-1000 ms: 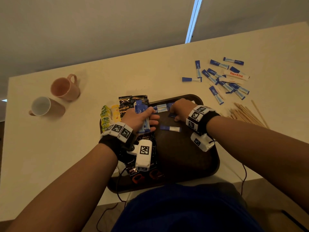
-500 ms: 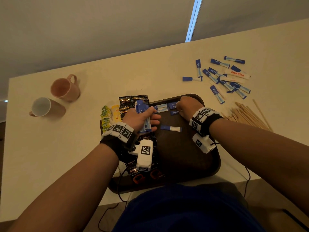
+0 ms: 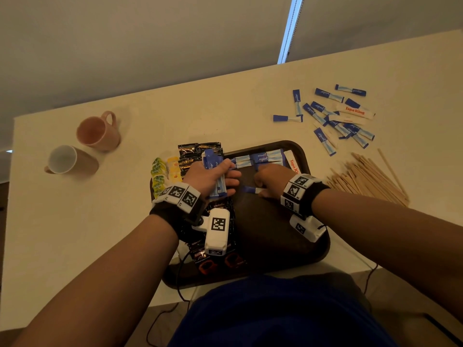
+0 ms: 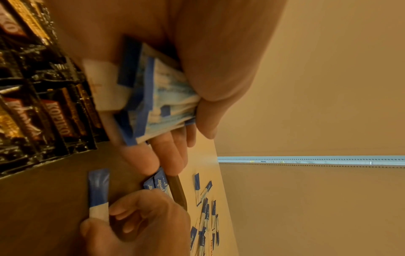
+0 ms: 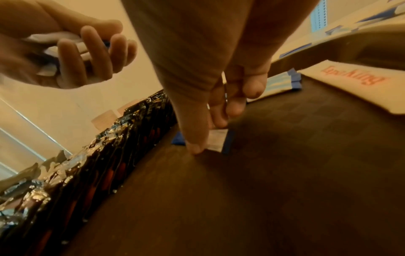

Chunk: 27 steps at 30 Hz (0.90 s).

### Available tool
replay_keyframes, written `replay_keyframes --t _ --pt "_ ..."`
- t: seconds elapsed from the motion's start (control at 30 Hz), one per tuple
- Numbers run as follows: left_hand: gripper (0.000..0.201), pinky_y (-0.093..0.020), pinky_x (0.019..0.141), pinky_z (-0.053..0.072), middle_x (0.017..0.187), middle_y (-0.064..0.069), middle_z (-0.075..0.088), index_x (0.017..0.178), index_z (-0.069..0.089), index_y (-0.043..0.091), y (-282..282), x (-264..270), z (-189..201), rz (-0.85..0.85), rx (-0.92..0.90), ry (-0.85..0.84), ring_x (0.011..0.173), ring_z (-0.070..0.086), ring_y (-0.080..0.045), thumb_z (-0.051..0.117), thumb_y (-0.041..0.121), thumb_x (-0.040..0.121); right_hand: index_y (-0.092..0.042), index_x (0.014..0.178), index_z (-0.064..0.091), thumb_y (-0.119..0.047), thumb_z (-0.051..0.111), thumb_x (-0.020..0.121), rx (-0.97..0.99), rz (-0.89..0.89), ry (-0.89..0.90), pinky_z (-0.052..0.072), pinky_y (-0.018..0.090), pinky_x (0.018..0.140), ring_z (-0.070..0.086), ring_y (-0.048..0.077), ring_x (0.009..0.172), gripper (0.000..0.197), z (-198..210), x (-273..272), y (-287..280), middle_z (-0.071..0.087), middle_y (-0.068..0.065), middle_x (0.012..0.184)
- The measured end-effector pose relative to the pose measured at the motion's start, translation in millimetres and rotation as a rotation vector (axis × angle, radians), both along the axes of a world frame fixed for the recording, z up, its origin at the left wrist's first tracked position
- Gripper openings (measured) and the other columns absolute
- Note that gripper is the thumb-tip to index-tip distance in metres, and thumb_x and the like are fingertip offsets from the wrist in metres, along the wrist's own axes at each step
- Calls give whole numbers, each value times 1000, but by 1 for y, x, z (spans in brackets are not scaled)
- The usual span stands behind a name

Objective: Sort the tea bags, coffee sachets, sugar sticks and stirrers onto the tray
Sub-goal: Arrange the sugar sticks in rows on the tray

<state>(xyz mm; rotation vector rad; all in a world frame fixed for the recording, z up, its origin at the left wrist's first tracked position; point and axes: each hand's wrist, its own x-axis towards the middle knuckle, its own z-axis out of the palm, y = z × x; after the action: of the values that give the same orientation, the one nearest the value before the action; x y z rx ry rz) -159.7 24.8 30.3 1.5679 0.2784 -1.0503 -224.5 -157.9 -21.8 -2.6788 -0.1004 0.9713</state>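
Blue-and-white stick flat on tray, centre of head view, long axis left-right, white end pinched under right hand fingers. Left hand just beside, clamped round bundle.

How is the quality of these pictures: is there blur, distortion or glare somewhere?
Head view: dim warm light, sharp, the table edges bent by the wide lens. Left wrist view: the bundle of sugar sticks and the hands smeared by motion. Right wrist view: the coffee sachets glint with foil glare; the near tray floor is dark and soft.
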Motion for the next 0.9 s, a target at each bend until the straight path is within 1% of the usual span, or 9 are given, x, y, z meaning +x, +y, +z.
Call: replay_keyframes --t 0.13,0.27,0.37,0.47,0.53,0.6,0.67,0.8,0.9 --pt "22 -33 63 59 87 -10 75 96 67 8 1 -1 1 11 -8 3 69 70 -17 60 29 98 -9 109 66 -22 61 92 -23 -31 19 49 32 85 60 27 102 22 -1 1 5 61 11 112" --pt "22 -35 67 59 89 -10 75 98 67 9 3 -2 1 6 -1 -13 72 70 -17 59 30 98 -7 109 64 -19 59 92 -38 -39 16 49 33 84 60 28 102 22 0 3 6 60 12 113" --pt "23 -35 66 59 88 -9 75 99 67 8 3 -2 1 13 -1 -12 72 70 -18 59 30 98 -8 113 64 -22 56 94 -52 -52 -57 46 32 84 58 26 105 25 -1 5 5 59 11 115" --pt "23 -36 66 58 89 -10 74 99 67 9 4 -2 1 15 2 -16 72 70 -18 60 30 97 -7 113 63 -23 54 96 -57 -32 -157 45 33 87 56 26 106 25 -3 1 3 59 11 114" --pt "23 -35 66 59 89 -9 74 98 67 9 4 -3 2 13 4 -18 72 70 -18 59 30 98 -9 109 64 -27 56 95 -30 31 -117 45 32 85 56 25 105 24 -5 -4 2 58 9 112" --pt "22 -34 65 59 88 -9 74 98 67 9 3 -3 2 12 4 -19 71 70 -17 59 29 98 -12 101 65 -31 63 91 29 70 -28 43 29 80 56 21 101 21 -7 -9 1 56 5 107" --pt "22 -33 63 59 89 -9 74 98 67 9 3 -3 2 13 2 -20 71 70 -17 59 30 98 -15 98 65 -31 66 89 70 29 -14 43 28 80 56 21 101 19 -7 -11 -2 57 4 106" --pt "23 -33 64 59 90 -10 75 99 67 8 2 -3 2 17 7 -17 72 70 -17 60 30 98 -14 114 67 -22 61 92 91 -104 -91 46 33 92 56 25 110 24 -5 -13 -7 59 8 116" --pt "24 -33 63 59 91 -10 75 100 67 8 2 -3 2 13 8 -11 72 70 -17 59 30 98 -13 118 65 -20 58 94 96 -109 -106 44 32 92 55 26 112 26 -8 -12 -4 58 9 117"
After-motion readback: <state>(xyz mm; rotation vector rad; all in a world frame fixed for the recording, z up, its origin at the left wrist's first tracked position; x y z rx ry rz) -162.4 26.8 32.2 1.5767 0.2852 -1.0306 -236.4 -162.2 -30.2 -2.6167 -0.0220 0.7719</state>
